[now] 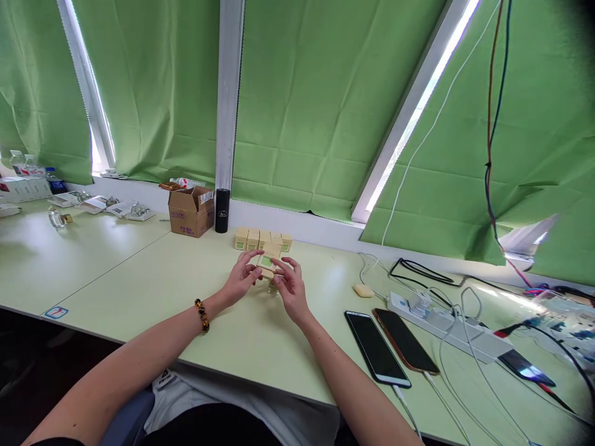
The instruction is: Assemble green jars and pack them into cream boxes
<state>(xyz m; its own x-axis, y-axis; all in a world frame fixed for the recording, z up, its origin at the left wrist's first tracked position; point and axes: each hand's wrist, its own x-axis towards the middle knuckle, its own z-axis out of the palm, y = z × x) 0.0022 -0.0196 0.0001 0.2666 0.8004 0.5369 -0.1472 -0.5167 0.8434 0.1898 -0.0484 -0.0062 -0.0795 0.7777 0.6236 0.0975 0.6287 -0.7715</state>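
Observation:
Between my two hands is a small pale-yellow box (pixel 266 262) with a green square label, tilted with its labelled face toward me. The fingers of my left hand (pixel 242 280) close on its left side. My right hand (pixel 292 290) grips the right side, its index finger lying on the label. Just under the box, a small shiny thing (pixel 273 287) shows partly; I cannot make out what it is. Right behind stands a row of several similar small boxes (pixel 253 238) on the pale table (pixel 223 353).
Behind to the left are an open cardboard box (pixel 191 212) and a black cylinder (pixel 222 210). On the right lie two phones (pixel 377 348) (pixel 405 341), a yellow piece (pixel 363 290), and a white power strip (pixel 441 325) with tangled cables. A small glass bottle (pixel 57 217) lies far left.

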